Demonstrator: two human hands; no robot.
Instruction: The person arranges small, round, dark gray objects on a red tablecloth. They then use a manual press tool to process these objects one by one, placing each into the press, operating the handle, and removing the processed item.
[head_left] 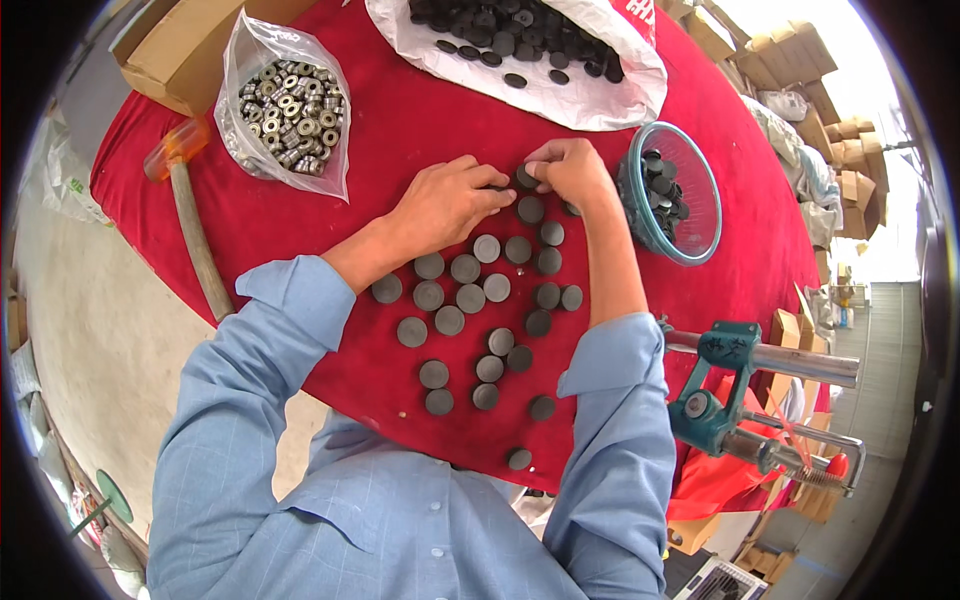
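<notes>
Round black discs, grey on top in places, lie scattered over the red cloth (385, 370); one grey-topped disc (450, 320) sits near the group's middle. My right hand (575, 172) pinches a black disc (525, 177) between thumb and fingers at the far end of the group. Beside it my left hand (450, 205) is closed, its thumb and forefinger around a dark disc that shows only as a sliver. The two hands' fingertips are close together. Just below them lies another black disc (531, 209).
A clear bag of metal bearings (290, 115) and a wooden-handled mallet (190, 215) lie at left. A white sack (600, 105) spills black discs at the far side. At right stand a clear bowl (712, 215) with small dark pieces and a green hand press (715, 390). A cardboard box (185, 50) stands far left.
</notes>
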